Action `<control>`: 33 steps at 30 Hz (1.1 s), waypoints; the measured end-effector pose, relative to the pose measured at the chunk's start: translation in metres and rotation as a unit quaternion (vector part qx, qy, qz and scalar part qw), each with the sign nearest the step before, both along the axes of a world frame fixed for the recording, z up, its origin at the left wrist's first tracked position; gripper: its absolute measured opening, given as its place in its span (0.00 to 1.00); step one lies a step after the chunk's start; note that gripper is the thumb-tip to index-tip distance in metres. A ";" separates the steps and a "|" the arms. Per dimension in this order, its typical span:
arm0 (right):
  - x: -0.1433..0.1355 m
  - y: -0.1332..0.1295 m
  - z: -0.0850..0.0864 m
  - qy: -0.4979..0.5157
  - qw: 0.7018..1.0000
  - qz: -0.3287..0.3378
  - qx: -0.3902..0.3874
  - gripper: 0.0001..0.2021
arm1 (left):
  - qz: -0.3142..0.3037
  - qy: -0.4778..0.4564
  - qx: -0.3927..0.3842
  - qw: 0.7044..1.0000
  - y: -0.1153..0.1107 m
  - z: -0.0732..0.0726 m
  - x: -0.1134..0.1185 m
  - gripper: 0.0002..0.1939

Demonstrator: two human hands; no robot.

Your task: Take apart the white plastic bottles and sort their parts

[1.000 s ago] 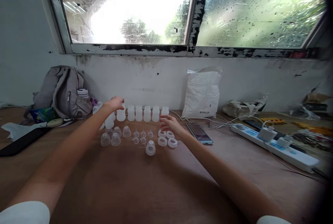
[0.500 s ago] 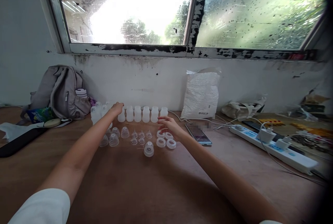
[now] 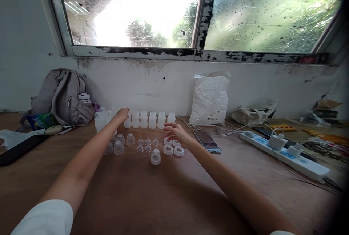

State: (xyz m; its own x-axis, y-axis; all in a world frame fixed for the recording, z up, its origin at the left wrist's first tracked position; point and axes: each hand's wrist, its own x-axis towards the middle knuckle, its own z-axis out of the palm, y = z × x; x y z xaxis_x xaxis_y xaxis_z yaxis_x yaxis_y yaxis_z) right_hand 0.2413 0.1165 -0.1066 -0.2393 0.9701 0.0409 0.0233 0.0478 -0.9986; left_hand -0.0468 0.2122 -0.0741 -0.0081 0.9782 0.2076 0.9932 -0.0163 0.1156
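My left hand point(image 3: 122, 115) is at the left end of a row of frosted white baby bottles point(image 3: 152, 120). Its fingers are closed at the top of the leftmost bottle point(image 3: 127, 123), partly hidden by the hand. My right hand point(image 3: 176, 132), fingers apart and empty, hovers by the row's right end, over the white screw rings point(image 3: 168, 150). Between the hands lie several clear nipples point(image 3: 147, 144). Clear dome caps point(image 3: 119, 147) stand left of them. One capped nipple assembly point(image 3: 155, 157) stands nearer to me. Behind my left forearm are more bottles with tops point(image 3: 99, 120).
At the back left sits a grey backpack point(image 3: 65, 96). A white plastic package point(image 3: 209, 98) leans on the wall. Right of my right hand lie a phone point(image 3: 207, 140) and a white power strip point(image 3: 285, 156) with chargers and cables. A black case point(image 3: 23, 150) lies at far left.
Both hands stay almost where they were, and the bottles and small parts keep their places. The view shifts very slightly.
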 end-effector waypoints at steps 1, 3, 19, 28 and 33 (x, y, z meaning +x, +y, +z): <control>0.000 0.000 0.000 -0.005 1.000 0.001 0.004 0.13 | 0.002 -0.003 0.003 1.000 -0.003 0.002 0.002 0.15; 0.001 0.001 0.000 -0.020 1.000 0.003 0.013 0.13 | 0.004 -0.010 0.013 1.000 -0.012 0.009 0.007 0.16; -0.028 -0.043 0.002 -0.392 0.862 0.165 0.275 0.11 | -0.306 -0.215 0.042 0.926 -0.183 -0.067 0.068 0.13; -0.029 -0.077 -0.033 -0.049 0.986 0.155 -0.026 0.17 | -0.290 -0.364 0.045 0.884 -0.199 -0.079 0.073 0.19; -0.034 -0.087 -0.053 0.008 0.988 0.148 -0.034 0.16 | -0.321 -0.380 0.005 0.868 -0.203 -0.080 0.071 0.20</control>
